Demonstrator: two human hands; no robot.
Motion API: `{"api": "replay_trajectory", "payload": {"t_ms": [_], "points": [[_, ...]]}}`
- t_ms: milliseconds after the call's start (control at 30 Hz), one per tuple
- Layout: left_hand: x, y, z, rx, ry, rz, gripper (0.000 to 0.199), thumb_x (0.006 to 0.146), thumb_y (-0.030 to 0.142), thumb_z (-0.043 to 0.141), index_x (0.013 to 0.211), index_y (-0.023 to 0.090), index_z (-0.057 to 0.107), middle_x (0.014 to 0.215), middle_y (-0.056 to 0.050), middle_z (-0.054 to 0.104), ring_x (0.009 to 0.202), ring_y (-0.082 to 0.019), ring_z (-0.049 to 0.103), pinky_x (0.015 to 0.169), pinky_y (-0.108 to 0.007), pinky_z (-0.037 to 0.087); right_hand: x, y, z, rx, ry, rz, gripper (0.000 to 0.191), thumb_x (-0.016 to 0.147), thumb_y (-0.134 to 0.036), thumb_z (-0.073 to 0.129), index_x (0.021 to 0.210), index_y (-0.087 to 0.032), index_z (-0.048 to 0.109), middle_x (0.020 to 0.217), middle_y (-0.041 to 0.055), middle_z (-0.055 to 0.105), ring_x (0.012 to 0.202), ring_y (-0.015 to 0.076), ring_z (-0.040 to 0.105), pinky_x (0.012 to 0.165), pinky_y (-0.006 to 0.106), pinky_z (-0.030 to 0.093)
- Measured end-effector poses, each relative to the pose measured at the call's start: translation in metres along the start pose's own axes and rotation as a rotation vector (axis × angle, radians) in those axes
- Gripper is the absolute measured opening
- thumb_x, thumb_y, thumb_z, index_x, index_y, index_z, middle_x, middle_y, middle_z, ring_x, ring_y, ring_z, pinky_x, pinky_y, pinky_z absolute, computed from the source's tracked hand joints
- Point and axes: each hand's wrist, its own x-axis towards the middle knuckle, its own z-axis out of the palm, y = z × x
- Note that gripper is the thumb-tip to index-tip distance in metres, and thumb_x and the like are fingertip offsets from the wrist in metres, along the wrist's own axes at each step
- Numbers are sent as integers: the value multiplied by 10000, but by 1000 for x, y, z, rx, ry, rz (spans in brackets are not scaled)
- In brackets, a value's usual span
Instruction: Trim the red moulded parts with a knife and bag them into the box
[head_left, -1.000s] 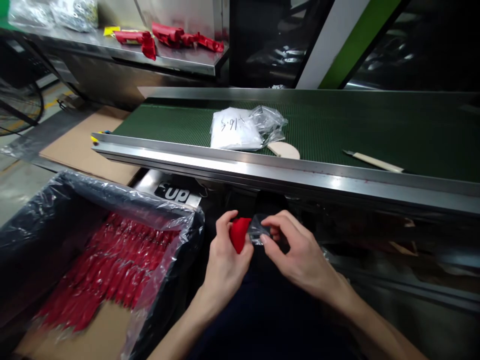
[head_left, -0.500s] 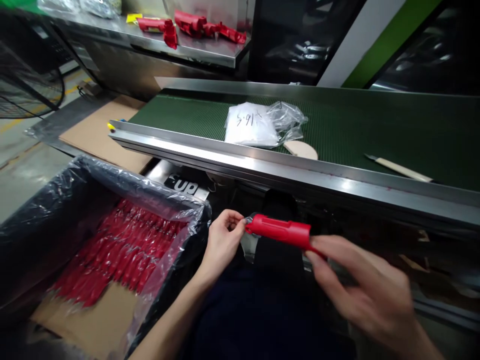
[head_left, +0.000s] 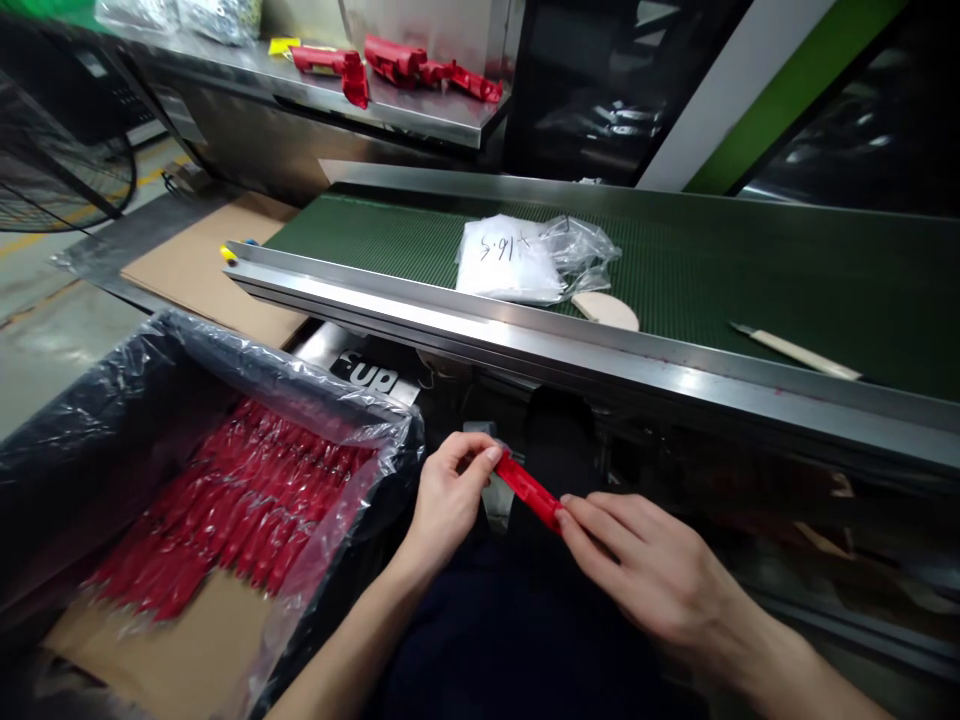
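A slim red plastic part (head_left: 529, 490) hangs between my two hands above my lap, sloping down to the right. My left hand (head_left: 448, 490) pinches its upper end, where a bit of clear plastic, seemingly a bag, shows at the fingertips. The thumb and fingers of my right hand (head_left: 645, 560) close on its lower end. Left of my hands stands a bin lined with clear plastic (head_left: 277, 370). Rows of bagged red parts (head_left: 247, 490) lie in it on a sheet of cardboard (head_left: 180, 640).
Ahead runs a green conveyor belt (head_left: 375, 235) with a metal rail (head_left: 525, 325). On it lie a white plastic packet (head_left: 506, 262), a beige disc (head_left: 606, 311) and a pale-handled knife (head_left: 799, 352). Red moulded parts (head_left: 394, 60) rest on the metal shelf behind.
My right hand has moved left and down, closer to my left hand. The red part has turned and now slopes more steeply, with its narrow side showing.
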Motion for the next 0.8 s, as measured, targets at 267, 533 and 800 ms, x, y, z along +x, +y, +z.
{"api": "replay_trajectory", "payload": {"t_ms": [267,533,800], "points": [[-26,-23,8,87,168,241,77,932,239,562,922,228,638,911,-12,606,849,-153,569,794,-277,448,10,-20,34,203,309,365,248,818,4,612,1045,-95,619,887,100,687,796,185,651,726,327,552],[-36,-46,12,109,170,287,96,950,173,515,911,205,596,858,-12,596,774,-139,567,725,-270,460,27,-50,61,773,478,1090,107,964,-191,494,1020,-194,586,868,32,724,669,121,692,567,212,564],[-43,-16,-8,178,103,435,127,929,117,507,957,194,605,920,-46,485,832,-149,508,737,-281,455,24,-13,48,393,-5,406,374,887,-74,499,1178,-248,655,1299,127,580,1165,276,555,898,456,532]]}}
